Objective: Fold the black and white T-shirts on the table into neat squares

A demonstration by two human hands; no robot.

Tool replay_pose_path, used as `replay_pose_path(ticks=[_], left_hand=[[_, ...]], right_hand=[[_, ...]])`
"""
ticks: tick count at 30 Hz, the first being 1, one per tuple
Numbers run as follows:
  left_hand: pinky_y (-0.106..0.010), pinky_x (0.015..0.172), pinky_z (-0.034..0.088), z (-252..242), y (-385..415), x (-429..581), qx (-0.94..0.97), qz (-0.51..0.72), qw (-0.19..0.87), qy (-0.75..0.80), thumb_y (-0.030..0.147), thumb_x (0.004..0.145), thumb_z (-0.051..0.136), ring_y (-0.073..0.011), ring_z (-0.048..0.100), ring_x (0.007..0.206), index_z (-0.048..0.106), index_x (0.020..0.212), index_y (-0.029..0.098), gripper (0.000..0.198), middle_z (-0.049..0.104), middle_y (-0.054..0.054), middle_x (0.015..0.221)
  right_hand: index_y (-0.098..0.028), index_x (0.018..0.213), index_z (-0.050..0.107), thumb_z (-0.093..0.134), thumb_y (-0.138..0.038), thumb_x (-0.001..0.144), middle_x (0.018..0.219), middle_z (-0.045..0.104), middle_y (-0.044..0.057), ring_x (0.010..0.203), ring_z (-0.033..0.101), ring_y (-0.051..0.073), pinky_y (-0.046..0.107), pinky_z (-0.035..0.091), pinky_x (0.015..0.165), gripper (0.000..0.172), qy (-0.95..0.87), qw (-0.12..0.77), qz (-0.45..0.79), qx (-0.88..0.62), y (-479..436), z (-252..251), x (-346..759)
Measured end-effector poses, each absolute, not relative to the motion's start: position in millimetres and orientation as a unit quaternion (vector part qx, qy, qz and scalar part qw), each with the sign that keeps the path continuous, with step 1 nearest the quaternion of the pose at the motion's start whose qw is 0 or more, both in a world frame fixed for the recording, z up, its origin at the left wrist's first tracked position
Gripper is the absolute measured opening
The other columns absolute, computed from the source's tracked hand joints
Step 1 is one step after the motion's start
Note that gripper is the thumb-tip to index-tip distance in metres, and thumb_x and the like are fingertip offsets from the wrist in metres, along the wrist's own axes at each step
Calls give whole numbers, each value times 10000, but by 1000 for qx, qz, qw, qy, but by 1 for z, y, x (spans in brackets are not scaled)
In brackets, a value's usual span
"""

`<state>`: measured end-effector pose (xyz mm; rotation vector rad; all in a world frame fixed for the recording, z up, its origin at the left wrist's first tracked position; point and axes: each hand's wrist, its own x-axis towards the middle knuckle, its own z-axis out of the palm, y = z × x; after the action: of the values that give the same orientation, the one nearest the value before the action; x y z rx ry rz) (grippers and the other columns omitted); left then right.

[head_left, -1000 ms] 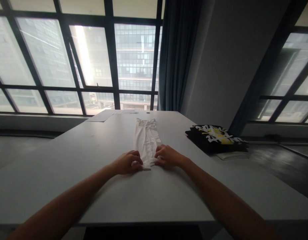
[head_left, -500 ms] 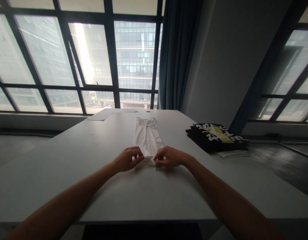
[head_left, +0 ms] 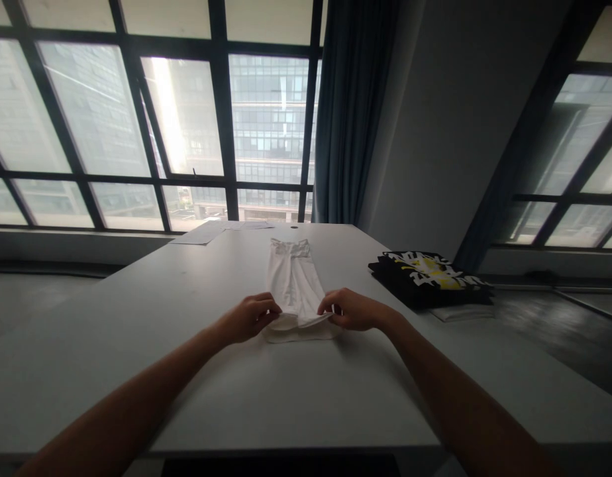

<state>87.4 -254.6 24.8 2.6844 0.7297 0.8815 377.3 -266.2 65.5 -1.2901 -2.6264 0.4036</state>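
A pair of white pants (head_left: 292,278) lies lengthwise on the white table, with its gathered waistband at the far end. My left hand (head_left: 249,318) pinches the left corner of the upper layer's near edge. At the right corner of that same edge, my right hand (head_left: 353,309) has its fingers closed on the fabric. Between the hands the upper edge is raised a little and sags in the middle. A lower layer of the white cloth shows beneath it, flat on the table.
On the right side of the table (head_left: 211,391) sits a stack of black clothes (head_left: 430,278) with white and yellow print, over a folded white cloth (head_left: 462,312). Sheets of paper (head_left: 199,235) lie at the far left. Windows and a blue curtain (head_left: 343,132) stand behind.
My hands have moved farther apart along the near edge of the pants. That edge is now spread wider and lifted, showing the layer underneath. The camera view has tilted slightly upward.
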Motion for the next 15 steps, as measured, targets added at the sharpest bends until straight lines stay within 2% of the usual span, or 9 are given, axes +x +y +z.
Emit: replay_pose_path(ticks=[2, 5, 7, 10, 12, 15], left_hand=[[-237, 638, 464, 26, -257, 88, 912, 306, 118, 246, 344, 980, 468, -121, 576, 683, 710, 956, 147, 313, 659, -97, 897], [-234, 652, 480, 28, -262, 90, 929, 250, 167, 217, 362, 957, 521, -123, 593, 676, 738, 931, 166, 294, 675, -85, 864], [-221, 630, 481, 28, -264, 90, 936, 202, 212, 194, 382, 924, 583, -117, 597, 648, 753, 900, 179, 266, 688, -68, 826], [-229, 644, 501, 28, -258, 82, 928, 196, 232, 215, 388, 924, 582, -134, 625, 681, 754, 906, 177, 273, 709, -67, 826], [-286, 778, 530, 24, -248, 74, 921, 220, 192, 259, 344, 937, 547, -175, 657, 833, 741, 1003, 184, 260, 724, -88, 951], [-393, 997, 474, 12, -232, 63, 922, 221, 123, 293, 268, 911, 548, -225, 616, 1102, 706, 1135, 219, 279, 690, -95, 1185]], right_hand=[[-194, 994, 771, 611, -125, 731, 904, 700, 54, 713, 603, 140, 229, 464, 645, 315, -883, 86, 154, -436, -267, 68, 380], [-201, 1016, 779, 675, -195, 711, 862, 713, 34, 658, 608, 125, 218, 464, 610, 322, -863, -4, 245, -442, -264, 67, 383], [-180, 1065, 765, 691, -280, 735, 814, 713, 29, 644, 626, 128, 219, 475, 606, 353, -840, -34, 320, -437, -260, 65, 387], [-138, 1093, 748, 634, -276, 796, 782, 714, 48, 689, 651, 154, 241, 495, 657, 347, -831, 16, 309, -463, -250, 61, 397], [-146, 1124, 735, 617, -151, 760, 906, 727, 74, 760, 658, 165, 250, 500, 712, 383, -834, 58, 223, -502, -243, 57, 406], [-203, 1277, 660, 613, -31, 674, 1226, 652, 97, 956, 657, 196, 265, 500, 842, 629, -835, 76, 133, -529, -233, 45, 412]])
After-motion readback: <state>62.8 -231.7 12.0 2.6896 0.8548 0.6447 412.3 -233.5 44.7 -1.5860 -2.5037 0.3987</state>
